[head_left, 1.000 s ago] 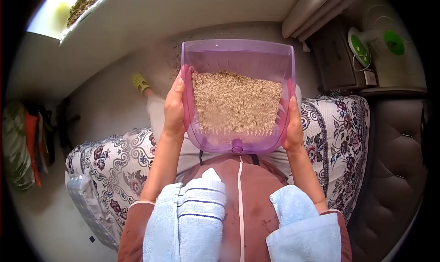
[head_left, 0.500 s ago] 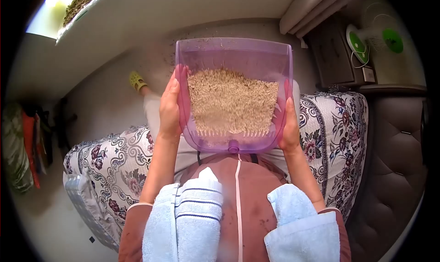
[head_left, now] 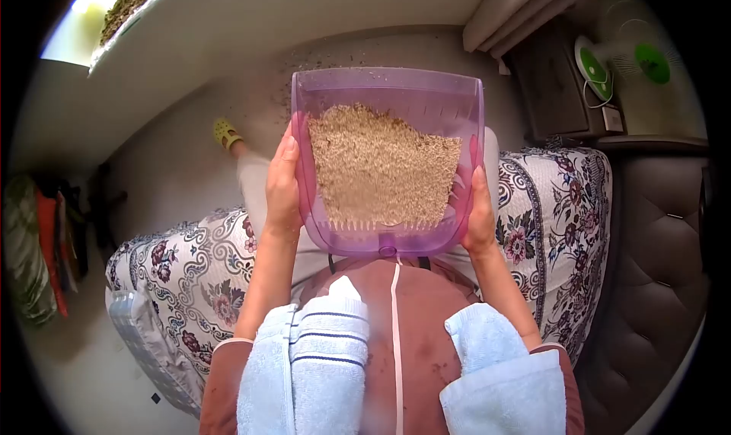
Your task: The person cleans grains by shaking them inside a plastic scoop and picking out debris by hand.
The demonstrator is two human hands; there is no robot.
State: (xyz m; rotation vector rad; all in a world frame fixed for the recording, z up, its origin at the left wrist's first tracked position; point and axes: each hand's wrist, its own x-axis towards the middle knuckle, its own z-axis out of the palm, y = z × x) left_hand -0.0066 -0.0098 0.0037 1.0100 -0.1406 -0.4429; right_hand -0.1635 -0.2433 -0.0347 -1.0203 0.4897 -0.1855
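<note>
A see-through purple plastic tray point(head_left: 388, 78) is held out in front of my lap, a hand on each side wall. My left hand point(head_left: 283, 188) wraps its left side, with fingertips showing through the plastic. On the opposite side, my right hand point(head_left: 480, 210) grips the wall with the thumb along it. Inside lies a heap of small pale-brown grains point(head_left: 384, 168), piled higher toward the left. A row of slots or teeth shows at the near end of the heap. A round purple knob point(head_left: 387, 251) is on the near edge.
I sit on a bed with a flowered cover point(head_left: 205, 275). Dark bits point(head_left: 327, 54) are scattered on the floor beyond the tray. A blue towel point(head_left: 327, 366) hangs over my chest. A dark cabinet point(head_left: 550, 85) and a green-and-white fan point(head_left: 594, 70) stand at right.
The grains have shifted within the tray, spreading a little farther up at the left. The tray's far edge sits slightly lower in view. Both hands keep their grip.
</note>
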